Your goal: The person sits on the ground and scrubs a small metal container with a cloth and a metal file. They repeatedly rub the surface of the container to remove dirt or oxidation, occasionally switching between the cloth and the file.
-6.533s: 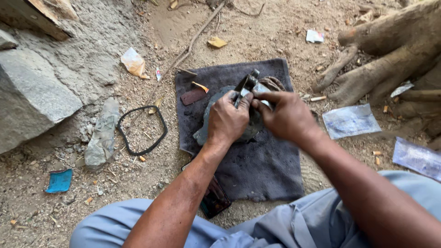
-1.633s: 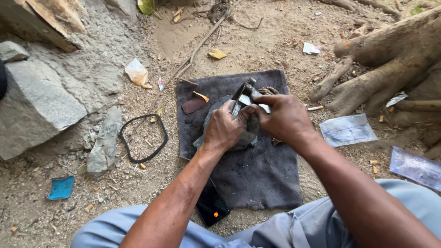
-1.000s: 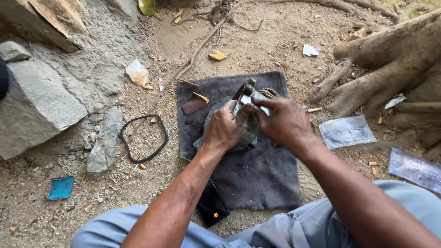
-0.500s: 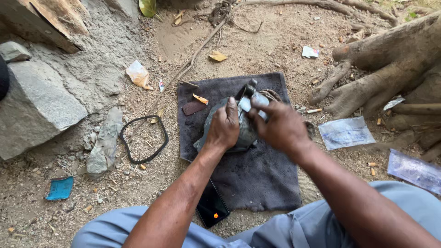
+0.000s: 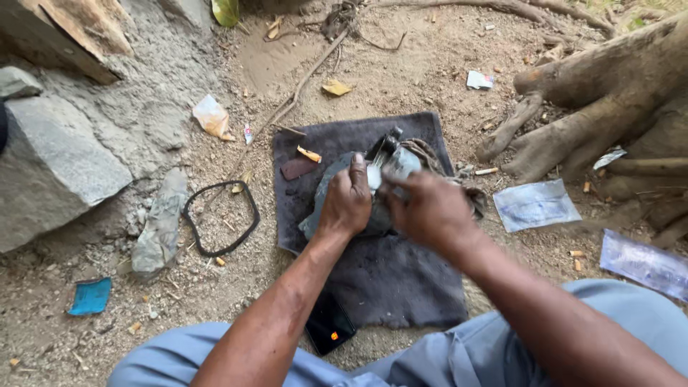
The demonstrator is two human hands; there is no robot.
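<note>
Bare sandy ground [image 5: 430, 79] strewn with scraps, a dark cloth [image 5: 401, 287] spread at its middle.

On the ground lie grey rocks [image 5: 50, 172] at the left, a black rubber loop [image 5: 218, 218] just beside the cloth, a blue scrap [image 5: 89, 296], a crumpled wrapper [image 5: 213, 116], a dry yellow leaf [image 5: 335, 87], a long twig [image 5: 304, 79] and two clear plastic packets [image 5: 536, 205] at the right near tree roots [image 5: 609, 107]. On the cloth rest a grey stone [image 5: 326, 201], a small brown piece [image 5: 297, 168] and, at its near edge, a black phone [image 5: 328, 331].
</note>
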